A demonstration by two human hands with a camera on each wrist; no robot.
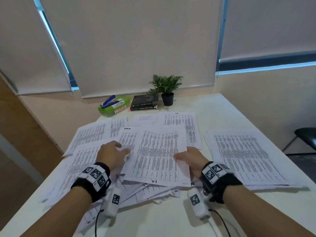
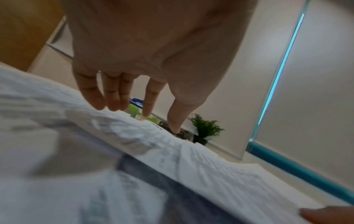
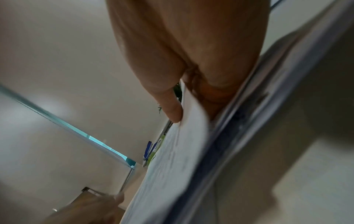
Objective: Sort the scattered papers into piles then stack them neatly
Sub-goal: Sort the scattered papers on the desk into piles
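Observation:
Printed white papers (image 1: 89, 137) lie scattered and overlapping across the middle of the white table (image 1: 171, 218). A squarer pile of papers (image 1: 248, 154) sits to the right. On the scattered heap lies a top sheet (image 1: 157, 156) marked "I.T." at its near edge. My right hand (image 1: 181, 155) pinches that sheet's right edge, thumb on top; in the right wrist view the thumb (image 3: 172, 112) presses on the sheet (image 3: 172, 159) with fingers beneath. My left hand (image 1: 123, 147) has straight, spread fingers on the papers at the sheet's left edge, and its fingertips (image 2: 113, 106) touch the papers (image 2: 134, 136).
At the back of the table stand a green box (image 1: 114, 105) with a blue stapler (image 1: 108, 101) on it, a stack of black books (image 1: 144, 102) and a small potted plant (image 1: 166, 89). A black chair (image 1: 306, 135) stands off the right edge.

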